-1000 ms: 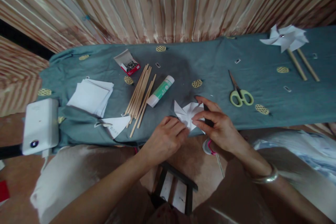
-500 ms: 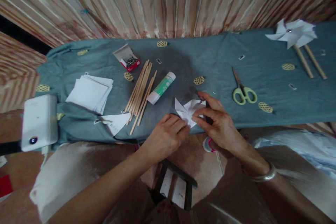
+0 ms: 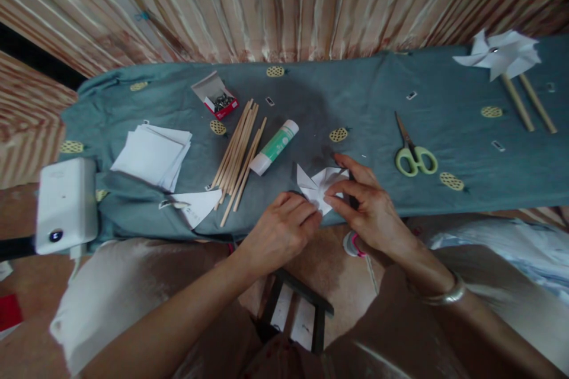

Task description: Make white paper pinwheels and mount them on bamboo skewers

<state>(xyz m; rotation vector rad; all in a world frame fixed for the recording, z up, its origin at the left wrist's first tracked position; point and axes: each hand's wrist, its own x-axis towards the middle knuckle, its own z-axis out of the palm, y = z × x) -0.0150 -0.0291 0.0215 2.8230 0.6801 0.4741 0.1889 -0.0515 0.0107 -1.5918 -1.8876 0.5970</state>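
Note:
Near the front edge of the cloth-covered table, a white paper pinwheel (image 3: 316, 188) with folded blades lies between my hands. My left hand (image 3: 287, 225) is closed on its lower left side, fingers curled and pressed together. On the right side my right hand (image 3: 368, 201) grips it, thumb and index finger at the folded blade by the centre and the other fingers behind the far edge. Left of the pinwheel lies a green and white glue stick (image 3: 274, 147), beside a bundle of wooden sticks (image 3: 235, 154). Scissors with light green handles (image 3: 413, 154) rest to the right.
An open red box of metal pins (image 3: 221, 100) stands behind the sticks. Stacked white paper squares (image 3: 151, 154) and a paper scrap (image 3: 198, 206) are on the left, near a white device (image 3: 66, 204). Finished-looking pinwheels (image 3: 507, 53) on sticks lie far right. A striped curtain (image 3: 284, 6) hangs behind.
The camera view has shifted very slightly. Both hands keep the same hold on the paper pinwheel, and nothing on the table has moved.

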